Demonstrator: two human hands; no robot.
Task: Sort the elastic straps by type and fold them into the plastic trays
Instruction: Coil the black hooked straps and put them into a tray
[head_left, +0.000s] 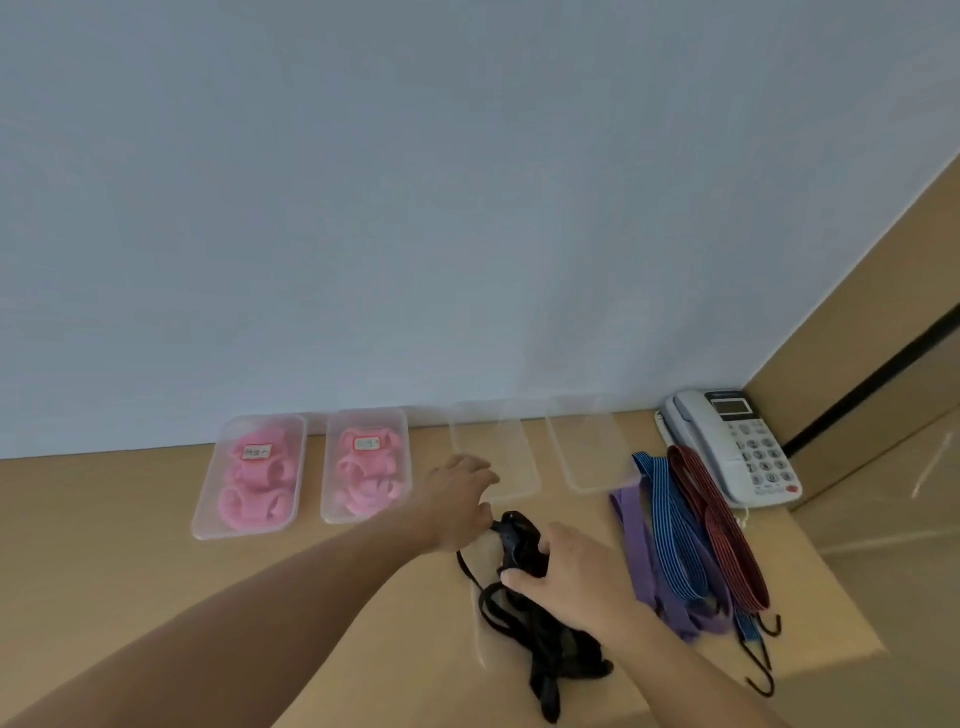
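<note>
Your right hand (569, 569) is clamped round the black strap (550, 644) heaped near centre, left hand (460, 496) at its far end, grip unclear, and it's limp, light, tangle-prone stuff, so hold the gathered folds, not a loose tail

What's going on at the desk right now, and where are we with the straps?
A person is working on the black strap: the right hand grips its bunched middle, while the left hand sits at its far end, grip unclear. The left trays already hold pink straps, and the clear trays by the wall are empty. The purple strap, blue strap and red strap lie untouched beside the phone.
</note>
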